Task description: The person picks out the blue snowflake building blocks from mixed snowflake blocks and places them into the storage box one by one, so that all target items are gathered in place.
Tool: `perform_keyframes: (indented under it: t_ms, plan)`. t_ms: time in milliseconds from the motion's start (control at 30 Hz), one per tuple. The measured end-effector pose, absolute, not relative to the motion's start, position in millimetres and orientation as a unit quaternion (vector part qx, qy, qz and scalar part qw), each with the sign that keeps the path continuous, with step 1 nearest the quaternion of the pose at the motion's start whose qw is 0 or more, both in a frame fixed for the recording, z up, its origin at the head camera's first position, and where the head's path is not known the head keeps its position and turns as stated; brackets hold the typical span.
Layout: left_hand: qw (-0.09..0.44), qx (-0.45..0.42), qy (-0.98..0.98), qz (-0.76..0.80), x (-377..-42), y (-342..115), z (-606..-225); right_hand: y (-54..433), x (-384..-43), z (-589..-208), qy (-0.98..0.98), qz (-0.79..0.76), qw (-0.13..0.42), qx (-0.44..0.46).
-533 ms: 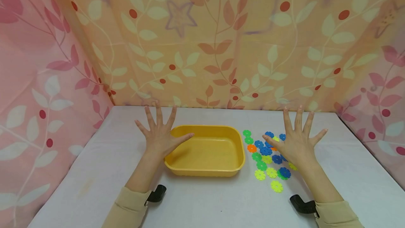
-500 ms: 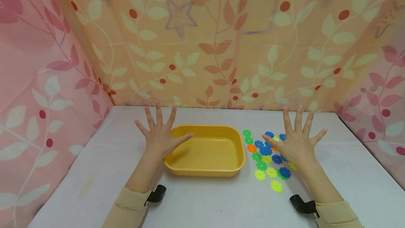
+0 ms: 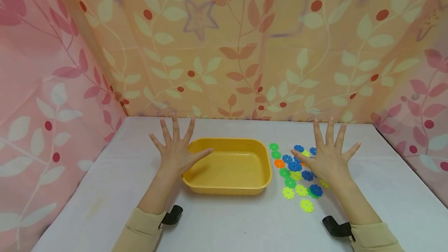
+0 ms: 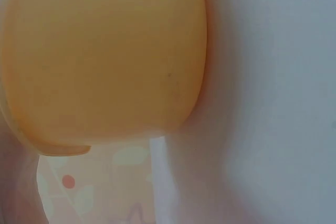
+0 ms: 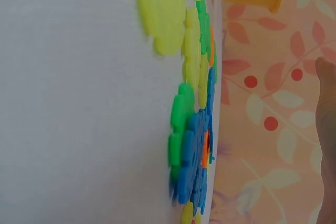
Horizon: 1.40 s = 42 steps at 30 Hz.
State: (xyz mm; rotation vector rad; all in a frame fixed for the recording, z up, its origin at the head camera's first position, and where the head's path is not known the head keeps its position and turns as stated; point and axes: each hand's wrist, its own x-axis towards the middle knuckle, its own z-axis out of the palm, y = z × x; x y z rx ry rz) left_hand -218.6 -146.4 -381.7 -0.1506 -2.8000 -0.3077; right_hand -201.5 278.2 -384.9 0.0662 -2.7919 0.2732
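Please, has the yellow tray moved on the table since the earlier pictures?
No. In the head view, the tray lies in the same place as before, judged against the far edge of the table.

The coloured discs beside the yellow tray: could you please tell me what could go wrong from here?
A blue disc partly covers a green disc, so picking up one might drag the other along. In the head view, the right hand hides some of the coloured discs, so one could be missed or brushed by accident. The left hand overlaps the left side of the yellow tray there, so a careless move might bump and shift it.
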Motion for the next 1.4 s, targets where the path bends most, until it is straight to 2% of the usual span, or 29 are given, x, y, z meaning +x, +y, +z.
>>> perform_keyframes:
  t_ms: [267, 667, 1100, 1400]
  plan:
    - [0.146, -0.075, -0.975, -0.149, -214.3, -149.3, -381.2, 281.6, -201.3, -385.3, -0.981, 0.131, 0.143, 0.024]
    - [0.01, -0.132, -0.907, -0.4, -206.3, -165.1, -386.8, 288.9, -200.6, -385.9, -0.957, 0.268, 0.067, 0.09]
    - [-0.09, -0.175, -0.884, -0.423, -196.5, -178.7, -393.7, 309.0, -211.8, -403.3, -0.956, 0.285, 0.007, 0.07]
    - [-0.121, -0.192, -0.885, -0.406, -195.3, -180.1, -399.6, 309.3, -216.8, -411.9, -0.959, 0.272, 0.009, 0.074]
